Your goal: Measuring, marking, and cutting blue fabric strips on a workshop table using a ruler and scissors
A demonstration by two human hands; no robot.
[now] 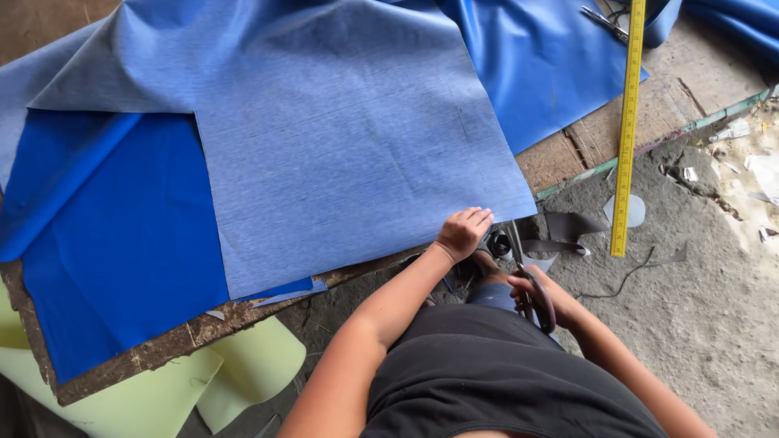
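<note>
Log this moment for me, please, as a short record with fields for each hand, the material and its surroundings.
left hand: pressed flat on the near corner of the blue sheet
right hand: grips the handles of the scissors, blades pointing at the sheet's edge
surface: worn wooden board, sheet draped over it
nearby: yellow ruler sticking out past the board's edge; pale green sheet below
floor: concrete floor with offcuts

- Left hand (pixel 463 233) presses flat on the blue sheet's (pixel 341 154) lower-right edge, centre frame;
- right hand (pixel 537 294) grips scissors (pixel 519 258) just beside it;
- yellow ruler (pixel 627 130) lies upper right, over the wooden board (pixel 617 134).
</note>
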